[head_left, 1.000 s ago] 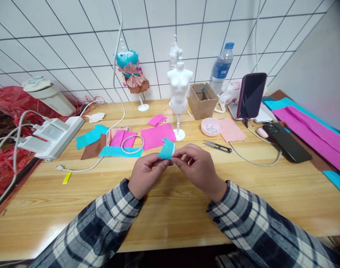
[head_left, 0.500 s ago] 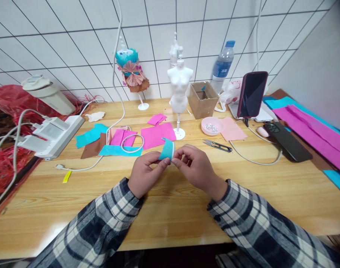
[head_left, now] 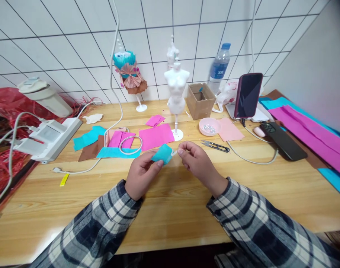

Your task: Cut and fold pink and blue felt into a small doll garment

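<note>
"Turquoise four-cornered piece: where was it?"
"Above the wooden table, well in from its front edge, pinched by the left hand; the right hand pinched its narrow white strip."
"Beyond?"
"White mannequin, toward the back edge. The piece slanted lengthwise, strip end rightward."

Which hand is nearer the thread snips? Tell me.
Right. The right hand is just left of the thread snips, not touching them; the left hand is farther left, holding the turquoise piece.
</note>
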The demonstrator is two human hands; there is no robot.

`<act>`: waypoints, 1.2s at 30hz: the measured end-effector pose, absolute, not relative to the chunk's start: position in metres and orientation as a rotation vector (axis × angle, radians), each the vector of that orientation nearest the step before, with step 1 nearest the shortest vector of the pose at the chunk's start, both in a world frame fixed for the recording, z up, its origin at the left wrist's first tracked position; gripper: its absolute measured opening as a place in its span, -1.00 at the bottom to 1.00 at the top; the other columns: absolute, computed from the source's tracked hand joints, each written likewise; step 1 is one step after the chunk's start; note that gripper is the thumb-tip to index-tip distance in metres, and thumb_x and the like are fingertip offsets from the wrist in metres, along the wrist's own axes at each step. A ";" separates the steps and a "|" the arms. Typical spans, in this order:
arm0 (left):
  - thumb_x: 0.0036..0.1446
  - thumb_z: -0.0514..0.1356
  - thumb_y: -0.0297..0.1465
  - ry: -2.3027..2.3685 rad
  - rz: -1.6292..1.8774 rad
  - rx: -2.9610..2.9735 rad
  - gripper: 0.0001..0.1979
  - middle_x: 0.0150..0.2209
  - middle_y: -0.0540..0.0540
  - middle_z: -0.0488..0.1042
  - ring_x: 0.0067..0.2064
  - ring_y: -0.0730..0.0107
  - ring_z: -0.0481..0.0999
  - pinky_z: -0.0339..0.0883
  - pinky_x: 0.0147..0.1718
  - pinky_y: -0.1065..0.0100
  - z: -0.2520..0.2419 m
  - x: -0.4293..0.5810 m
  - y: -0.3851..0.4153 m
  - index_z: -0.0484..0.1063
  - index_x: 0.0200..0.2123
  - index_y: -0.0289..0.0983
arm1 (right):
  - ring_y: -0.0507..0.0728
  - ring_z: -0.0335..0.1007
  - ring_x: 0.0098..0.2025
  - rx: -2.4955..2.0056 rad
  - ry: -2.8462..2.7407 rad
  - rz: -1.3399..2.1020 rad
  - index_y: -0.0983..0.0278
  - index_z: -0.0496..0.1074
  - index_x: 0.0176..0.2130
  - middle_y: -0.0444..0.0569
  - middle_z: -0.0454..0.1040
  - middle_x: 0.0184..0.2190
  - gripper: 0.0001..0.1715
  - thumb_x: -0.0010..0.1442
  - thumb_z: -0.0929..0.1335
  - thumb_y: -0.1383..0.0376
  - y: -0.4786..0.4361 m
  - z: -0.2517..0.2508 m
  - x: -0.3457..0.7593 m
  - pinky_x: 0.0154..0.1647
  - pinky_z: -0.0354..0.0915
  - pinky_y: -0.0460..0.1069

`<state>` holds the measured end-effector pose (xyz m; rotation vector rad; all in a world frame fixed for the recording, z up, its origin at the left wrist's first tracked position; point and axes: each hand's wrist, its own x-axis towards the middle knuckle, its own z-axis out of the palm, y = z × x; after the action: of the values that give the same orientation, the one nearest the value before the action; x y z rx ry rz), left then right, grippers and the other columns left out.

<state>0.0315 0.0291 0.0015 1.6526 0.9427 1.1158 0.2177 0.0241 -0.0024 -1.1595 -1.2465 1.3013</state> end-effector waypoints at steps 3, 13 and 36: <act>0.06 0.28 -0.36 0.842 1.145 1.234 -0.88 -0.29 -0.07 0.59 -0.21 0.28 0.53 0.39 -0.10 0.27 -0.003 0.034 0.030 0.56 -0.32 -0.26 | -0.04 0.03 -0.63 -1.194 -1.234 1.241 0.22 0.26 -0.38 -0.29 0.12 -0.65 -0.80 0.13 0.30 0.14 0.029 -0.004 0.221 -0.65 0.01 -0.13; 0.10 0.10 -0.43 0.678 1.058 0.516 -0.81 -0.11 -0.24 0.60 0.06 0.12 0.52 0.34 0.09 0.11 0.012 0.031 0.041 0.52 -0.32 -0.32 | -0.06 0.14 -0.66 -1.294 -0.859 1.364 0.24 0.28 -0.41 -0.27 0.24 -0.65 -0.84 0.15 0.33 0.23 0.044 -0.010 0.236 -0.73 -0.01 -0.20; 0.12 -0.02 -0.46 0.529 1.286 0.335 -0.78 0.12 -0.29 0.44 0.24 -0.12 0.28 0.38 0.01 -0.15 0.020 0.005 0.060 0.42 -0.40 -0.31 | -0.06 0.40 -0.55 -1.204 -0.443 1.397 0.21 0.13 -0.30 -0.10 0.52 -0.30 -0.89 0.31 0.16 0.39 0.057 -0.014 0.253 -0.64 0.28 -0.17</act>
<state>0.0054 0.0602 0.0201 0.3350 0.5295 1.2857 0.2535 0.0567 -0.0139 -1.2041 -0.4432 1.3967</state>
